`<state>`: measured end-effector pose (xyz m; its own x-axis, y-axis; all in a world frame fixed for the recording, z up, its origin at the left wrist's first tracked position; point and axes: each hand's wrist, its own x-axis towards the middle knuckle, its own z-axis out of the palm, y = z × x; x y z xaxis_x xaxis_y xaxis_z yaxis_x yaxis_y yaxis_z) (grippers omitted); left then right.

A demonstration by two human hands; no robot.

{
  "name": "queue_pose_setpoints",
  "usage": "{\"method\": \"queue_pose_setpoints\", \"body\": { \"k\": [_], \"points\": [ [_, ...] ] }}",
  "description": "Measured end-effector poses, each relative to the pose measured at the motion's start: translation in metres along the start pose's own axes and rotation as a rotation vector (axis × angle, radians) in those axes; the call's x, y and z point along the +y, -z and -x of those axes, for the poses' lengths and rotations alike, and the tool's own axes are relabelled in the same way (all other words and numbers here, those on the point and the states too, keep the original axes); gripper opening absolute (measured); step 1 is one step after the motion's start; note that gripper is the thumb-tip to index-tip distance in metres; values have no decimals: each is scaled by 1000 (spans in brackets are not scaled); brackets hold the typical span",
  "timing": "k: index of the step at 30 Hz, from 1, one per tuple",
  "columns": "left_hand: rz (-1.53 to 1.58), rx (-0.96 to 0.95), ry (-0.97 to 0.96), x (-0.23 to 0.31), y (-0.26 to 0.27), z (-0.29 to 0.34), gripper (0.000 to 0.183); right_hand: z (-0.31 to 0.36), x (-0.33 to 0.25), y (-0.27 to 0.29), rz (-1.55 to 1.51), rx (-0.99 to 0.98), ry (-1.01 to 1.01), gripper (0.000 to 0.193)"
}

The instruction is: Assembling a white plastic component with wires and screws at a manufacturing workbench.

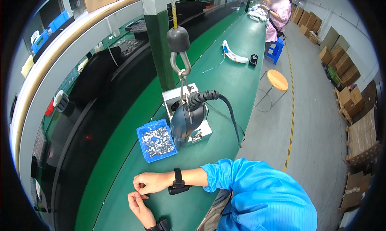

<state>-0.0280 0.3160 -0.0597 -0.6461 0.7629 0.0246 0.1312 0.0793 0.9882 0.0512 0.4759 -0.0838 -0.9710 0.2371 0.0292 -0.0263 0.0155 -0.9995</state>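
My left hand point(139, 207) and my right hand point(152, 183) meet over the green tabletop point(189, 162), fingertips close together. Both are closed, thumbs pressed toward the fingers; anything between them is too small or hidden to make out. Each wrist wears a black strap device, and a blue sleeve point(257, 190) covers my right arm. Beyond my hands sits a blue plastic bin point(171, 151) filled with small silvery metal parts point(157, 142). Beside it a dark corded power tool point(181, 120) hangs from a metal hook point(181, 64).
A light metal box device point(201, 136) stands behind the hanging tool. Along the left runs a dark conveyor belt point(96, 122). Farther up the table lie a white curved piece point(233, 54) and a small black object point(253, 60). A round stool point(277, 80) and a seated person in pink point(278, 17) are beyond.
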Motion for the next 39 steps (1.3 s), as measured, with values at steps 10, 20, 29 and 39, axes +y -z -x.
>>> {"method": "queue_pose_setpoints", "body": {
  "k": [10, 20, 29, 39],
  "points": [
    [72, 1, 8, -21, 7, -3, 22, 84, -101, -2, 479, 136, 173, 30],
    [40, 58, -12, 2, -11, 1, 17, 331, -192, 245, 480, 1305, 303, 19],
    [-168, 10, -16, 9, -16, 0, 24, 350, -66, 551, 1595, 1219, -475, 46],
    [-88, 68, -27, -3, -19, -4, 18, 334, -68, 505, 1304, 1173, -632, 34]
  ]
}}
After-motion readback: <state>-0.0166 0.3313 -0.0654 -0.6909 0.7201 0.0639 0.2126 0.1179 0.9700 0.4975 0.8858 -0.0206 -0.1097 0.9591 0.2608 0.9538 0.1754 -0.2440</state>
